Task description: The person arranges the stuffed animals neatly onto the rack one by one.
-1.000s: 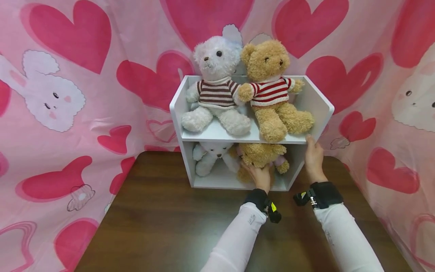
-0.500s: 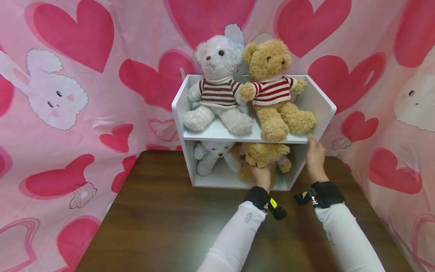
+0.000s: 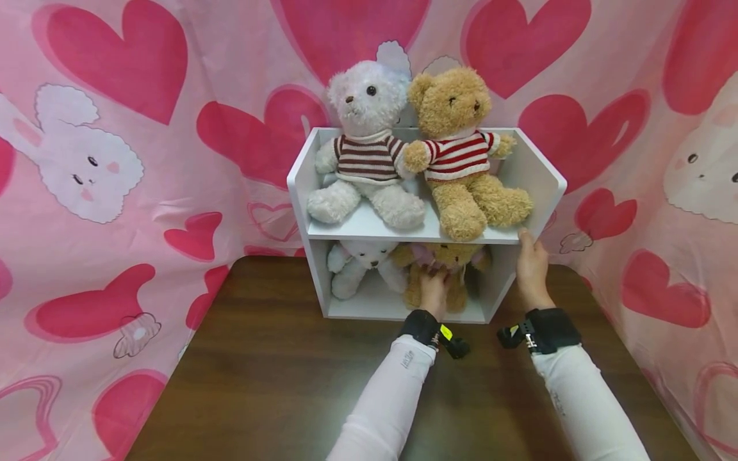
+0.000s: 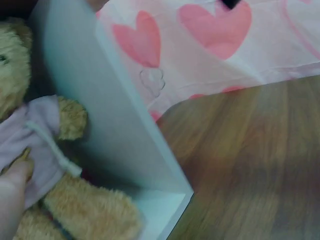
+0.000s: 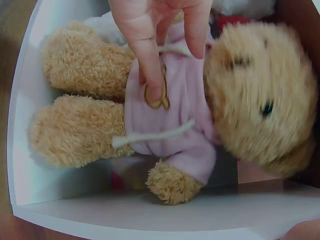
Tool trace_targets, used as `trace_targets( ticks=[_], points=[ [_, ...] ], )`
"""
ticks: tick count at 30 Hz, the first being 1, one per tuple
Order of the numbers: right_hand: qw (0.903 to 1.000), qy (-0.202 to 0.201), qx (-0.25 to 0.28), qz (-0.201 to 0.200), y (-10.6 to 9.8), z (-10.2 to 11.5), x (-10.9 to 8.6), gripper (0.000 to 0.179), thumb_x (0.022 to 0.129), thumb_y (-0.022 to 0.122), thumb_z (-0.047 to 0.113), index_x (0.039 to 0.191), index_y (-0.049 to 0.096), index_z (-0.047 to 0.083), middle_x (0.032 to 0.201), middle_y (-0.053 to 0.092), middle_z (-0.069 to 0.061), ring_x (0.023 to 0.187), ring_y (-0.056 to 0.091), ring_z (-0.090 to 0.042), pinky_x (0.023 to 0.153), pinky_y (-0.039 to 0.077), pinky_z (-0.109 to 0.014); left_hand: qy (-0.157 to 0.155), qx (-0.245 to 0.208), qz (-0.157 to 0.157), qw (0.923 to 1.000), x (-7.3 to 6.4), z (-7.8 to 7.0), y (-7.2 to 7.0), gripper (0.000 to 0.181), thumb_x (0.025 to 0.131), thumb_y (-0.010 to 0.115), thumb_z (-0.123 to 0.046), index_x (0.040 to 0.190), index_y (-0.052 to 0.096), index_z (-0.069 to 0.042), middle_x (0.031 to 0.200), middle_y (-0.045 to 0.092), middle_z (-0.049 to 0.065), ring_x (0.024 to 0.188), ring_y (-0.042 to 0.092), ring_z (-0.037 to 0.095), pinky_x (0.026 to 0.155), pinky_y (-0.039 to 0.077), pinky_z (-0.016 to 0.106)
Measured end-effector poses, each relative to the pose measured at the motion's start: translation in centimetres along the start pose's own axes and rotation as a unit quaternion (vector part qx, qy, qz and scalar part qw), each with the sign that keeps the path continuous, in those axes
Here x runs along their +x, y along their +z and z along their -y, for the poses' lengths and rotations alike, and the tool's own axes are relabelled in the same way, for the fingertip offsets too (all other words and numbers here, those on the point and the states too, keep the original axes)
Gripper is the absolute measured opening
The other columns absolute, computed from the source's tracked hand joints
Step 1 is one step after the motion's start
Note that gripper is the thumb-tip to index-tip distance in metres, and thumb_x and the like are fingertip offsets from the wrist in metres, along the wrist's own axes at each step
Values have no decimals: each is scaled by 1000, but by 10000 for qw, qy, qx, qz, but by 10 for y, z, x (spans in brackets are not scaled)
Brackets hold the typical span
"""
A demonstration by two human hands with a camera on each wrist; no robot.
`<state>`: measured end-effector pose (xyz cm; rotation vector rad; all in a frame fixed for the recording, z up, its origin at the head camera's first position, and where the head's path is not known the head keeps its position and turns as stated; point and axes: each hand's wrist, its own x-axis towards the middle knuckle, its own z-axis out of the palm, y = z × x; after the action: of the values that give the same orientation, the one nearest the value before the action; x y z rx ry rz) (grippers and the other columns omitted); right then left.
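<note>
On the lower level of the white two-tier shelf (image 3: 548,182), a brown teddy bear (image 3: 452,298) in a pink hoodie sits at the right, the top of its head hidden by the upper board in the head view. My left hand (image 3: 434,291) presses its chest with the fingers spread; the right wrist view shows the thumb and fingers of that left hand (image 5: 160,30) on the hoodie (image 5: 160,120). My right hand (image 3: 532,272) grips the shelf's right side panel near the middle board, thumb at the front edge, the other fingers partly hidden.
A white teddy bear (image 3: 352,275) sits at lower left beside the brown one. Above sit a white bear (image 3: 369,157) in a brown-striped sweater and a brown bear (image 3: 461,153) in a red-striped one. The shelf stands on a dark wooden table (image 3: 259,384) before a pink heart-patterned curtain (image 3: 242,38).
The lower brown bear has tipped back from a forward-bent pose, so its hoodie now shows. My left hand moved from under its head to its chest, slightly left. My right hand stayed put.
</note>
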<state>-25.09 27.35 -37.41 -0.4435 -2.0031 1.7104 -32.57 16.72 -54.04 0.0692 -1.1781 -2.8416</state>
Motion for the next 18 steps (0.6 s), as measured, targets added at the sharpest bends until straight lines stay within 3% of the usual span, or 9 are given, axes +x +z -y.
trace_targets(
  ticks=[1,3,5,6,10,15,18],
  points=[
    [10000,10,-12,6,0,0,0,54,96,35,38,137,39,4,141,37,-8,127,31,-15,107,19,-28,-155,68,148,9997,-9,-15,3,45,84,57,0,123,36,-7,111,48,9,97,52,19,86,45,35],
    [10000,27,-20,16,0,0,0,54,96,35,38,138,39,4,142,36,-7,127,31,-15,107,19,-28,-254,267,449,9983,21,22,-21,47,85,57,-5,126,35,-11,112,49,8,98,52,18,84,45,33],
    [10000,40,-10,33,0,0,0,54,95,35,38,138,38,5,142,36,-7,127,31,-15,107,19,-29,-391,444,610,9964,45,50,-42,46,86,57,-9,127,37,-16,111,51,5,97,52,17,80,45,33],
    [10000,47,5,41,0,0,0,54,95,35,38,138,38,5,142,36,-7,127,30,-15,107,19,-29,-379,595,592,9958,50,54,-46,47,86,57,-8,129,37,-16,111,51,6,95,51,18,76,45,32],
    [10000,41,14,63,0,0,0,54,96,34,39,139,37,6,143,35,-6,129,29,-15,108,18,-29,-459,765,527,9946,46,43,-48,50,85,56,-5,131,40,-17,111,53,3,90,49,16,65,39,28],
    [10000,-2,-42,18,0,-2,1,54,96,35,39,137,39,4,142,37,-7,128,31,-16,107,19,-29,-637,840,388,9937,36,22,-40,52,84,50,2,133,38,-12,114,52,7,86,47,14,60,33,23],
    [9999,4,-103,-2,-1,-3,1,56,95,35,40,137,40,3,141,37,-9,127,31,-17,107,20,-30,-456,847,687,9930,39,26,-46,51,84,53,-2,132,39,-14,111,52,5,81,47,11,57,36,21]
  ],
)
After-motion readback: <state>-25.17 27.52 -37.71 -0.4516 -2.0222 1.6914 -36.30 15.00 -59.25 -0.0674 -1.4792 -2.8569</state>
